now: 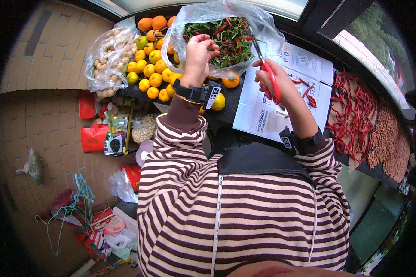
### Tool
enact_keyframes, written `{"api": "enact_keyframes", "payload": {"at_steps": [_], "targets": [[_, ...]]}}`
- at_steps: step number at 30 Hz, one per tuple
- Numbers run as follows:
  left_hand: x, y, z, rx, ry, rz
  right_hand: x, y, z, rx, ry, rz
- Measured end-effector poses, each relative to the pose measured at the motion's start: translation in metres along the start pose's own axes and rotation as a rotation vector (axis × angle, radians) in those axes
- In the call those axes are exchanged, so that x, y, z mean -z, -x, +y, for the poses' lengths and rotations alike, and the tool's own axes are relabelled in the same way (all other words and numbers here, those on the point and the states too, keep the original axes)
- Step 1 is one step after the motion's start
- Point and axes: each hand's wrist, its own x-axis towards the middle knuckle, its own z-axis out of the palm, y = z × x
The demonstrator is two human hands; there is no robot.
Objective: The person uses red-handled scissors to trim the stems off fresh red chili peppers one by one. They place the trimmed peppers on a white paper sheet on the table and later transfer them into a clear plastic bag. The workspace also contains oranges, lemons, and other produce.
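Observation:
Red-handled scissors [272,81] are in my right hand [268,78], blades pointing up towards the rim of a clear plastic bag [263,20]. Inside that bag lie green stems and leaves with red chili peppers [234,45]. Above the bag's left part is my left hand [201,52], its fingers bent close together with a bit of red at the fingertips; what they hold is too small to tell for sure. Several cut red chilies [311,101] lie on a flattened white cardboard sheet [253,114], partly behind my right forearm.
Oranges and yellow citrus fruits [155,79] spread left of the bag. Beyond them is a clear bag of round light-brown things [107,59]. Long red chilies [353,117] and peanuts [388,138] lie on the right. Hangers [78,199] and packets [94,138] are at the lower left.

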Motion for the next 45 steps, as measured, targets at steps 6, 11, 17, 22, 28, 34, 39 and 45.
{"api": "enact_keyframes", "payload": {"at_steps": [6,11,17,22,28,34,39,45], "targets": [[0.004,-0.009,-0.003,-0.252,-0.708,0.005,0.001,0.014,-0.007,0.092,0.033,0.04],[0.004,-0.007,-0.012,-0.377,-1.443,0.061,-0.008,0.024,-0.01,0.085,0.037,0.008],[0.008,-0.002,-0.015,-0.41,-1.637,-0.024,-0.012,0.023,-0.012,0.057,0.048,-0.058],[0.013,-0.002,-0.014,-0.423,-1.71,-0.05,-0.013,0.023,-0.009,0.054,0.035,-0.077],[0.024,0.003,-0.009,-0.43,-1.691,0.006,-0.017,0.02,-0.007,0.027,0.023,-0.085],[0.034,-0.001,0.003,-0.437,-1.197,0.067,-0.02,0.019,-0.002,0.04,-0.017,-0.163],[0.034,0.011,0.005,-0.045,-0.405,-0.097,-0.03,0.014,0.003,-0.032,-0.117,-0.329],[0.033,0.023,0.005,-0.025,-0.117,-0.154,-0.038,0.011,0.004,-0.077,-0.138,-0.363]]}}
